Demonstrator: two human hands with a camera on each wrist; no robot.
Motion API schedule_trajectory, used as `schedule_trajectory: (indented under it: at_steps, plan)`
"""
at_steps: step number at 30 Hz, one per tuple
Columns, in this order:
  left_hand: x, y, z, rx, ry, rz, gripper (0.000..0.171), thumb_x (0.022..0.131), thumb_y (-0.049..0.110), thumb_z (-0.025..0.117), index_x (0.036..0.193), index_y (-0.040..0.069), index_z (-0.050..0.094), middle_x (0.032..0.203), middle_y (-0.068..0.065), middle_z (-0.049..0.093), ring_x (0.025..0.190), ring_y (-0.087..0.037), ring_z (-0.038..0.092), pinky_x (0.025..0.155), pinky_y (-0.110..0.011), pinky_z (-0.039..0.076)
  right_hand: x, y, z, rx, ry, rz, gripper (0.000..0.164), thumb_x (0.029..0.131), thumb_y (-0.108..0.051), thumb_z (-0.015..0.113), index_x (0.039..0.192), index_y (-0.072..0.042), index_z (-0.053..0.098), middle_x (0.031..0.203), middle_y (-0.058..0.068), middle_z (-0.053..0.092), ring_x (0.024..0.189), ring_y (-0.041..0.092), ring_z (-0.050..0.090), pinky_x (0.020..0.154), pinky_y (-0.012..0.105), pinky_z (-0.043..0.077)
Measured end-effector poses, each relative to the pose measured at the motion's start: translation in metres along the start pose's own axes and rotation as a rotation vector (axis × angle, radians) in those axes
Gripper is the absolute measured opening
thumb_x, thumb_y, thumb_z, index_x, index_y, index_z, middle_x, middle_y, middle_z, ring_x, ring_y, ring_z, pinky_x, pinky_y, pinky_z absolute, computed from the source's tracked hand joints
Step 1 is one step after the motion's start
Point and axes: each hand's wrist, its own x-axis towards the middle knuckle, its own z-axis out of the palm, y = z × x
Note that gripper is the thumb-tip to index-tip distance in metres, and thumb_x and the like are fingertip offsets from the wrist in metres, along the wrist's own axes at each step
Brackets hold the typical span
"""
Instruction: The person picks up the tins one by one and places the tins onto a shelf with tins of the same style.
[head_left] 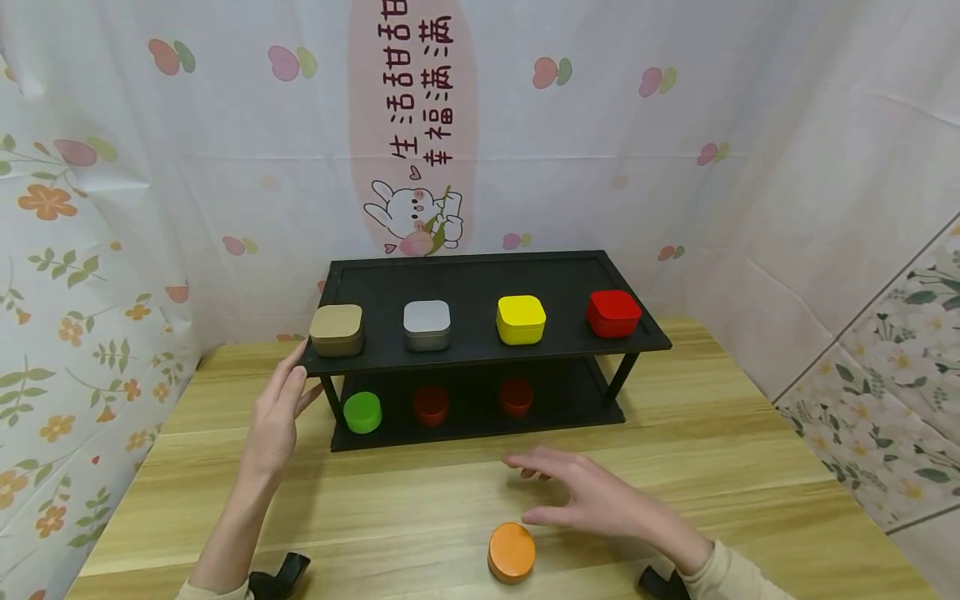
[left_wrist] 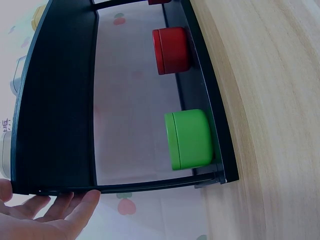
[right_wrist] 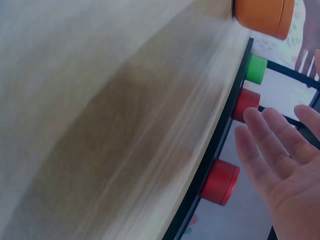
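Observation:
My left hand (head_left: 277, 412) rests against the left end of the black two-tier shelf (head_left: 465, 360), at its upper board. In the left wrist view its fingers (left_wrist: 82, 212) lie along the board's end edge, fairly straight. A beige tin (head_left: 337, 332) stands on the board right beside them. Below, on the lower tier, sits a round green tin (head_left: 363, 412). My right hand (head_left: 581, 493) hovers over the table in front of the shelf, fingers spread and holding nothing. Nearest to it is a round orange tin (head_left: 512, 552) on the table, just left of the thumb.
Along the upper board also stand silver (head_left: 427, 325), yellow (head_left: 521, 320) and red (head_left: 613, 314) square tins. Two round red tins (head_left: 431, 406) share the lower tier with the green one. Patterned sheets (head_left: 285, 167) hang behind the wooden table (head_left: 420, 508) and at both sides.

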Motion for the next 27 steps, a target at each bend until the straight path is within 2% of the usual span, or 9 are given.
schedule_trajectory:
  at_steps: [6, 9, 14, 20, 27]
  plan:
    - [0.000, 0.001, 0.001, -0.001, 0.001, 0.001, 0.055, 0.114, 0.036, 0.033, 0.162, 0.010, 0.033, 0.167, -0.017, 0.030, 0.135, 0.012, 0.041, 0.102, -0.004, 0.048, 0.000, -0.002, 0.004, -0.004, -0.036, -0.001, 0.066, 0.094, -0.049, 0.072, 0.152, -0.028, 0.050, 0.146, -0.002, 0.061, 0.117, 0.014, 0.065, 0.101, 0.038, 0.060]
    - [0.000, 0.001, 0.001, 0.000, 0.003, 0.004, 0.055, 0.114, 0.036, 0.034, 0.162, 0.010, 0.033, 0.167, -0.017, 0.030, 0.134, 0.013, 0.042, 0.102, -0.004, 0.048, -0.001, -0.003, 0.005, -0.010, -0.052, -0.002, 0.068, 0.093, -0.056, 0.070, 0.152, -0.028, 0.051, 0.145, -0.004, 0.062, 0.117, 0.012, 0.065, 0.102, 0.037, 0.060]
    - [-0.001, 0.000, 0.001, 0.001, 0.002, 0.005, 0.055, 0.114, 0.035, 0.033, 0.162, 0.009, 0.033, 0.166, -0.018, 0.030, 0.133, 0.013, 0.042, 0.102, -0.004, 0.048, -0.001, -0.005, 0.008, -0.017, -0.087, -0.017, 0.070, 0.092, -0.058, 0.070, 0.151, -0.027, 0.051, 0.144, -0.008, 0.062, 0.119, 0.011, 0.063, 0.102, 0.033, 0.059]
    - [-0.001, 0.001, 0.000, 0.011, 0.002, -0.003, 0.055, 0.114, 0.037, 0.033, 0.162, 0.011, 0.033, 0.167, -0.016, 0.031, 0.135, 0.012, 0.041, 0.102, -0.003, 0.047, -0.002, -0.010, 0.010, -0.051, -0.118, -0.024, 0.067, 0.093, -0.059, 0.069, 0.151, -0.030, 0.051, 0.149, -0.013, 0.057, 0.130, 0.011, 0.059, 0.110, 0.038, 0.056]
    - [-0.001, 0.000, 0.000, 0.012, 0.001, 0.002, 0.054, 0.114, 0.036, 0.033, 0.162, 0.010, 0.033, 0.167, -0.017, 0.031, 0.134, 0.012, 0.042, 0.102, -0.003, 0.047, -0.003, -0.011, 0.013, -0.063, -0.154, -0.043, 0.067, 0.092, -0.062, 0.069, 0.150, -0.032, 0.052, 0.147, -0.014, 0.058, 0.130, 0.010, 0.059, 0.109, 0.038, 0.057]
